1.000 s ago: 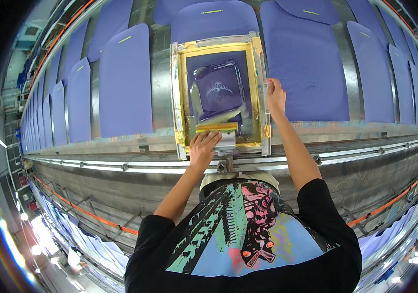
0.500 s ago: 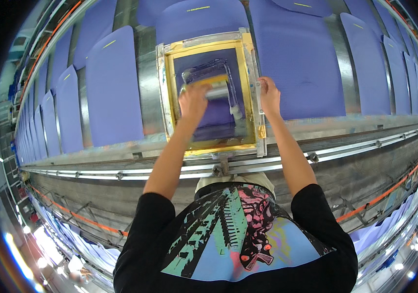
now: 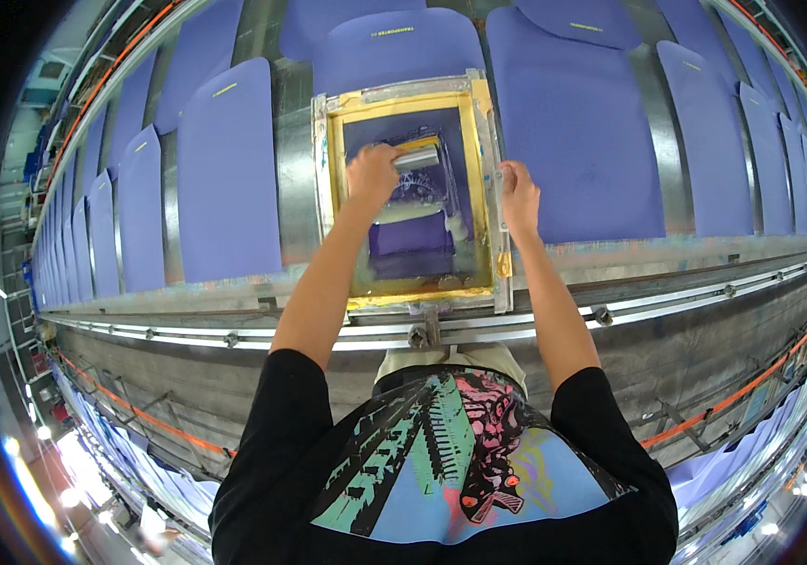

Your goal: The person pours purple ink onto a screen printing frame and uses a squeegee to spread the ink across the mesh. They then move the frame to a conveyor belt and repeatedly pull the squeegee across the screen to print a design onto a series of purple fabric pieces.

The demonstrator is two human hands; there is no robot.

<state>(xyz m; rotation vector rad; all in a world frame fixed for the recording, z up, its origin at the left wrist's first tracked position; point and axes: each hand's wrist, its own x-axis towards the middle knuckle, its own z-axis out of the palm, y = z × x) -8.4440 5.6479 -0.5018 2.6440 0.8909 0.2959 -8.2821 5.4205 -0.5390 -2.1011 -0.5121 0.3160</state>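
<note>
A printing screen (image 3: 332, 188) with a yellow-taped frame lies flat on the table in front of me, over blue-purple fabric. My left hand (image 3: 372, 176) is closed around a squeegee (image 3: 416, 157), a flat metal blade with a yellow strip, and holds it against the mesh in the far half of the screen. Clear, gel-like ink (image 3: 455, 224) lies in smears to the right of the blade. Just below it a pale pattern shows in the mesh. My right hand (image 3: 519, 196) is closed on the frame's right edge; its fingertips are partly hidden.
Several blue-purple fabric pieces (image 3: 226, 179) with small yellow prints lie in rows along the long metal table. A metal rail (image 3: 554, 325) runs along the table's near edge, in front of my waist. Behind me is another table (image 3: 705, 461) with similar pieces.
The squeegee in my left hand has moved away from me across the mesh, uncovering the pale pattern nearer me. My right hand stays at the frame's right edge.
</note>
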